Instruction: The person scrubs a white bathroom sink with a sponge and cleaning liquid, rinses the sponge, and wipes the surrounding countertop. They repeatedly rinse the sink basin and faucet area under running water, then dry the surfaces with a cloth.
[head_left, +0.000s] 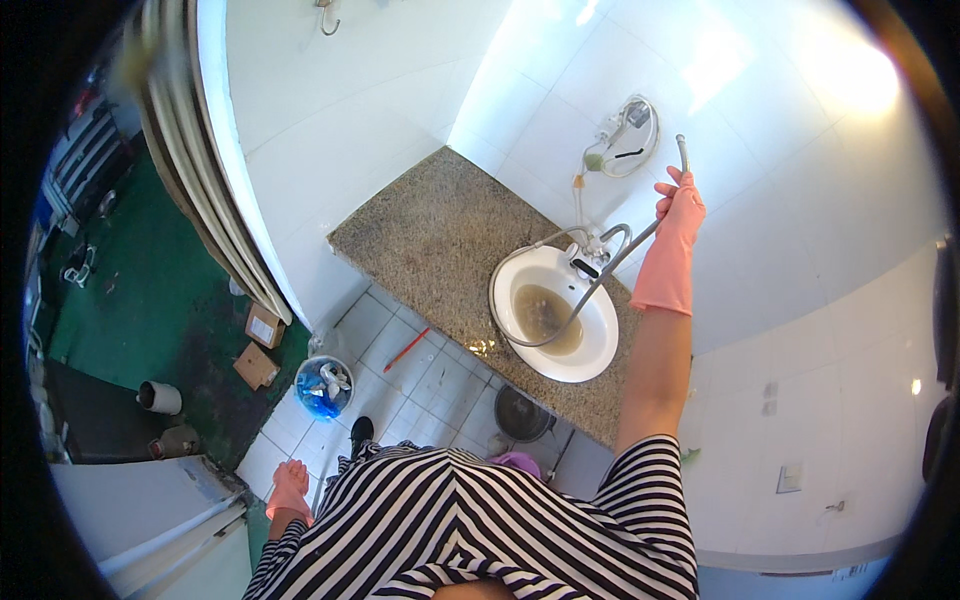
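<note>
My right hand (681, 201), in a pink rubber glove, is raised above the right end of the counter and grips a grey flexible hose (616, 259) near its metal tip. The hose loops over the white oval washbasin (604, 341), which holds murky brownish water (541, 315). A chrome faucet (592, 251) stands at the basin's back edge. My left hand (289, 480), gloved in pink too, hangs low at the left over the tiled floor, fingers apart, with nothing seen in it.
A speckled stone counter (442, 217) surrounds the basin. Below are a bin with a blue liner (324, 386), a red stick (406, 350), a dark bucket (523, 414) and a purple item (517, 463). Cardboard boxes (256, 366) lie by the doorway. A coiled cable (656, 135) hangs on the wall.
</note>
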